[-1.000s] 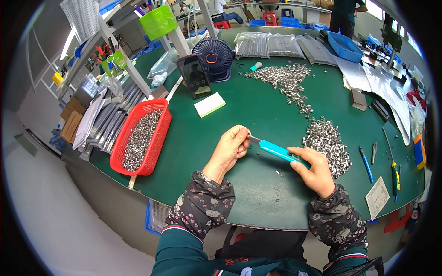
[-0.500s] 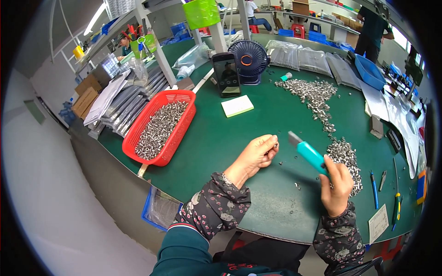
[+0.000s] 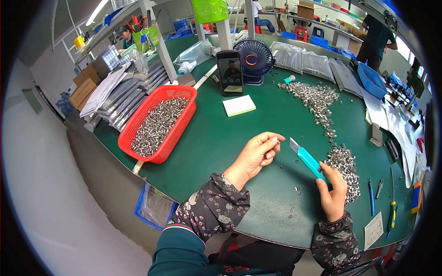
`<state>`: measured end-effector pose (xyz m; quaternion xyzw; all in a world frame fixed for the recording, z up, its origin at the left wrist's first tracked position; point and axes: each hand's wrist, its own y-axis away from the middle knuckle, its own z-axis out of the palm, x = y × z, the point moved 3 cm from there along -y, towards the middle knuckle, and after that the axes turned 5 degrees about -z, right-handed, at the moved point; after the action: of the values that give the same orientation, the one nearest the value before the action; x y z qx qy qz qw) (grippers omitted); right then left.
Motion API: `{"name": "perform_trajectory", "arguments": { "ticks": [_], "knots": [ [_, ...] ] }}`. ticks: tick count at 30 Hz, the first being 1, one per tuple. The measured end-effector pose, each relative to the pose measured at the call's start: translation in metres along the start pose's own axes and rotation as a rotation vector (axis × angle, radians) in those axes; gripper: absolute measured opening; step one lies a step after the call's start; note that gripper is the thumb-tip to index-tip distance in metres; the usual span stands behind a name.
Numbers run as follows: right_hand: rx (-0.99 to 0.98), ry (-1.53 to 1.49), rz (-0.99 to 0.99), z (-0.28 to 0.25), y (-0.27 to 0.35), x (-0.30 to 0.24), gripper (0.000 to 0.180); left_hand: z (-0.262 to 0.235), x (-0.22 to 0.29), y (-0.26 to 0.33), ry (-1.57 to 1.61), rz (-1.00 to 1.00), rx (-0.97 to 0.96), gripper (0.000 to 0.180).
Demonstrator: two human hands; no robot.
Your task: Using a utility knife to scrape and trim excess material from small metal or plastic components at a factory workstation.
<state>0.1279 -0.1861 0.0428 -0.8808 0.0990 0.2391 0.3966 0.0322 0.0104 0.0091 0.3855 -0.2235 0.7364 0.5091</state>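
Note:
My left hand [image 3: 258, 154] is closed in a pinch above the middle of the green table. A small silvery metal part [image 3: 278, 142] shows at the fingertips, mostly hidden by them. In my right hand [image 3: 334, 191] is a teal utility knife [image 3: 311, 163] with its blade out. The blade points up and left, close to the pinched fingers but apart from them. Beside the right hand lies a heap of small metal parts [image 3: 346, 161]. Farther back, more of these parts [image 3: 313, 95] spread in a trail.
On the left, a red plastic basket [image 3: 182, 133] holds many metal parts. A phone [image 3: 230, 73] stands before a dark fan [image 3: 252, 62], behind a notepad [image 3: 239, 106]. A blue pen [image 3: 371, 198] and a screwdriver [image 3: 392, 214] lie at right. Tiny dark bits [image 3: 291, 209] dot the table's front.
The knife and my right hand have shifted slightly down, and the blade tip is now nearer the left fingertips. My left hand keeps its pinch. The whole view has turned a little.

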Motion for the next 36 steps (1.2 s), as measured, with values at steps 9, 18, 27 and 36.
{"name": "perform_trajectory", "arguments": {
  "ticks": [9,18,27,36],
  "knots": [
    [-0.058,-0.031,0.029,0.006,-0.001,0.001,0.031,-0.005,0.003,-0.002,0.017,0.043,0.034,0.01],
    [-0.063,-0.036,0.056,0.003,0.002,0.004,0.03,-0.003,-0.001,-0.004,-0.037,0.05,-0.009,0.015],
    [-0.074,-0.058,0.064,0.005,0.006,0.006,0.029,-0.005,-0.003,-0.004,-0.111,0.048,0.008,0.013],
    [-0.165,-0.27,0.161,0.007,0.006,0.019,0.027,0.0,0.0,-0.003,-0.241,0.046,-0.008,0.011]
  ]
}}
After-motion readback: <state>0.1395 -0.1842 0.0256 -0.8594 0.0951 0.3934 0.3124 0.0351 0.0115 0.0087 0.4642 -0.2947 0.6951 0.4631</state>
